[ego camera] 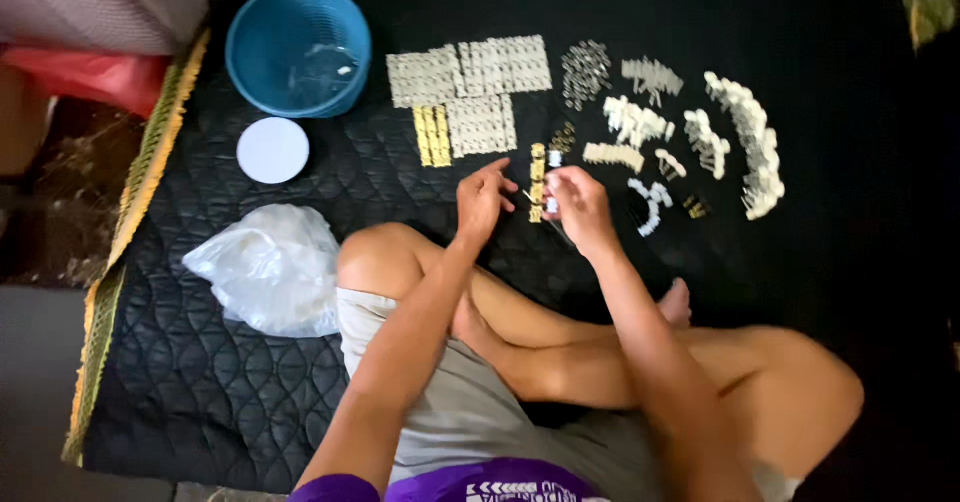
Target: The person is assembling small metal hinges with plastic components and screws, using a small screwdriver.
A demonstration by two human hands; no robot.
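Observation:
I sit cross-legged on a black quilted mat (250, 382). My left hand (482, 200) and my right hand (580, 205) are raised close together just above it, fingers pinched. Between them is a small white part (553, 161) held at the fingertips of my right hand, and a thin strip (537, 184) of yellowish pieces lies right under them. Whether my left hand grips anything is too small to tell. Flat blocks of small white parts (470, 87) and a yellow strip block (433, 135) lie just beyond my hands.
A blue plastic basket (298, 50) stands at the back left with a white round lid (273, 150) beside it. A crumpled clear plastic bag (268, 268) lies by my left knee. Several piles of small white parts (745, 142) spread to the right.

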